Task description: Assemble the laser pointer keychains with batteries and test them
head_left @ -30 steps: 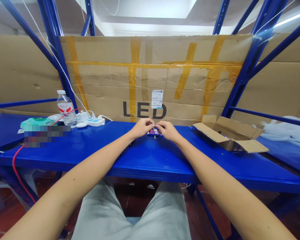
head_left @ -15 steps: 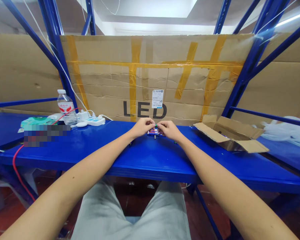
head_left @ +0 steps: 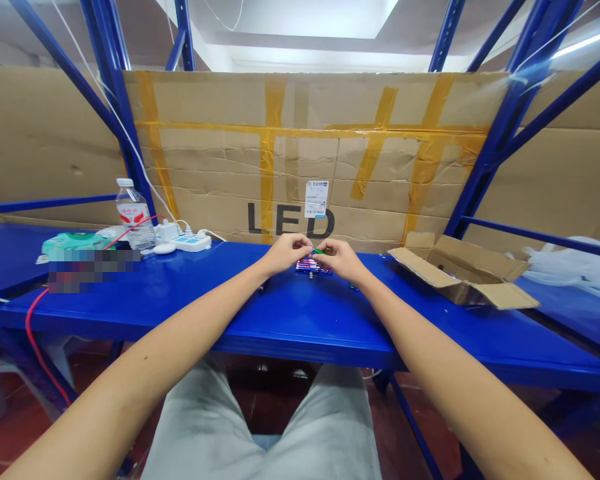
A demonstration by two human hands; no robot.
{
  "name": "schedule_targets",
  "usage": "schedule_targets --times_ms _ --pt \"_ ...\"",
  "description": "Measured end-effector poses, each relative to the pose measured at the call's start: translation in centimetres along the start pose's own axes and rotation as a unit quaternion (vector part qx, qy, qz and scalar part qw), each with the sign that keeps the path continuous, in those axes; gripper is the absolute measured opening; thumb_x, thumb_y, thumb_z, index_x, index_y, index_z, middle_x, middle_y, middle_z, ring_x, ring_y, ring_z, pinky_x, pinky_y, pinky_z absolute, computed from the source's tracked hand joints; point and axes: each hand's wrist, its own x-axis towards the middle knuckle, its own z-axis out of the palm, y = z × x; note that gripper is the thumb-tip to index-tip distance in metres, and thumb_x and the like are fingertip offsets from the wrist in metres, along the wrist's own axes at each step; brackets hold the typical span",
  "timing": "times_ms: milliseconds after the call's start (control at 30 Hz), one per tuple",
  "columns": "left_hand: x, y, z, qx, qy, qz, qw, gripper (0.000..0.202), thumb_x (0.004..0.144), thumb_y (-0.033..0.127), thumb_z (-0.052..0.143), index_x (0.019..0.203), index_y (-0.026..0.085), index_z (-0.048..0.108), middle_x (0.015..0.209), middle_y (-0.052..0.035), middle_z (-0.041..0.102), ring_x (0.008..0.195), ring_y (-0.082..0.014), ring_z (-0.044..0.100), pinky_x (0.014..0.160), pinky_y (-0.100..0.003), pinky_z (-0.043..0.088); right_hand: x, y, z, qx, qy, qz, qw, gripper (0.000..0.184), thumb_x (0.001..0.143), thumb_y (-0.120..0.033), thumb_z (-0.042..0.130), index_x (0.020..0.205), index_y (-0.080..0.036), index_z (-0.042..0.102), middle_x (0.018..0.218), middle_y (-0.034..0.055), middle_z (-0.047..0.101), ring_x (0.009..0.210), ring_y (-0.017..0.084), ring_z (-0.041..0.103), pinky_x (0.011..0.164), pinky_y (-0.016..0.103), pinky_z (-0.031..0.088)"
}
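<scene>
Both hands meet over the middle of the blue bench (head_left: 290,313), far from the body, w/ the forearms stretched out. The right hand (head_left: 341,259) pinches a small green part (head_left: 319,251) between thumb and fingertips. The part is thin and short, bright green, and lies about level just above the bench. The left hand (head_left: 286,252) has the fingers curled and the tips at the other end of the green part. It is too small in this view to tell if the left hand really grasps it or only touches.

Directly under the two hands, on the bench, lies a small flat unit (head_left: 310,267), purple and red w/ shiny metal bits. It is probably some electronic module, but the details are not readable.

To the right, an open cardboard box (head_left: 460,267) sits on the bench, well apart from the hands. At the far left stand a water bottle (head_left: 134,215) and a white power strip (head_left: 193,241). Behind the bench is a taped cardboard wall (head_left: 290,167) w/ the letters LED.
</scene>
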Motion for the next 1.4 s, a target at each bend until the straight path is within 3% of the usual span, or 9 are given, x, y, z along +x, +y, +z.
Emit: schedule_targets --times_ms 167,333,433,533,633,767,1167,1400 --pt "0.0 0.0 -0.1 0.046 -0.005 0.016 0.999 0.012 0.079 0.025 0.061 0.08 0.013 0.065 0.067 -0.0005 0.063 0.065 -0.0116 0.055 0.064 -0.024 0.043 -0.2 -0.7 -0.8 -0.075 -0.073 -0.023 0.994 0.038 0.082 -0.047 0.056 0.059 -0.017 0.056 0.053 0.0009 0.058 0.052 0.013 0.049 0.056 0.028 0.039" --pt "0.0 -0.2 0.1 0.085 -0.013 0.044 0.995 0.013 0.081 0.023 0.059 0.082 0.012 0.068 0.074 -0.0027 0.067 0.07 -0.0125 0.056 0.068 -0.025 0.042 0.0 -0.3 -0.9 -0.045 -0.103 -0.006 0.994 0.049 0.082 -0.057 0.053 0.053 -0.02 0.044 0.048 -0.0021 0.045 0.048 0.011 0.04 0.052 0.028 0.033" --pt "0.0 -0.1 0.2 0.099 0.0 0.053 0.994 0.014 0.082 0.021 0.058 0.083 0.013 0.069 0.078 -0.0029 0.067 0.073 -0.0131 0.055 0.07 -0.026 0.041 0.1 -0.1 -0.5 0.028 -0.089 0.029 0.995 0.04 0.076 -0.057 0.062 0.066 -0.02 0.048 0.051 -0.0049 0.044 0.048 0.01 0.039 0.05 0.026 0.032" --pt "0.1 0.0 0.1 0.108 0.017 0.064 0.992 0.014 0.081 0.022 0.06 0.083 0.014 0.07 0.078 -0.0028 0.065 0.072 -0.0129 0.054 0.069 -0.026 0.041 0.2 0.1 -0.2 0.059 -0.045 0.048 0.996 0.039 0.062 -0.04 0.075 0.081 -0.021 0.048 0.06 -0.0068 0.05 0.05 0.01 0.045 0.049 0.025 0.035" --pt "0.1 0.0 0.0 0.117 0.029 0.064 0.991 0.012 0.079 0.023 0.062 0.08 0.014 0.07 0.076 -0.002 0.061 0.07 -0.0124 0.052 0.067 -0.026 0.041 0.4 0.4 -0.3 0.042 -0.005 0.038 0.998 0.038 0.056 -0.031 0.077 0.078 -0.02 0.047 0.063 -0.0062 0.053 0.053 0.011 0.048 0.051 0.025 0.038" --pt "0.1 0.0 -0.2 0.088 0.017 0.032 0.995 0.012 0.079 0.024 0.062 0.079 0.014 0.068 0.074 -0.002 0.061 0.068 -0.0121 0.053 0.065 -0.026 0.042 0.3 0.4 -0.6 0.029 0.017 0.032 0.999 0.032 0.058 -0.032 0.077 0.075 -0.018 0.053 0.061 -0.003 0.058 0.056 0.013 0.052 0.054 0.027 0.041" --pt "0.1 -0.3 -0.1 0.067 0.009 0.025 0.997 0.014 0.078 0.026 0.063 0.078 0.013 0.067 0.073 -0.0027 0.064 0.068 -0.012 0.054 0.064 -0.025 0.042 0.0 -0.4 -0.9 0.05 -0.028 0.03 0.998 0.031 0.066 -0.041 0.076 0.072 -0.018 0.056 0.049 -0.003 0.054 0.046 0.011 0.046 0.048 0.026 0.037" --pt "0.2 -0.6 0.1 0.048 0.01 -0.017 0.999 0.015 0.076 0.026 0.064 0.077 0.012 0.068 0.069 -0.0022 0.064 0.064 -0.0116 0.054 0.062 -0.025 0.041 0.3 0.3 -1.0 0.046 -0.049 0.03 0.997 0.03 0.068 -0.043 0.072 0.069 -0.017 0.058 0.051 -0.0015 0.055 0.045 0.011 0.046 0.048 0.027 0.038"
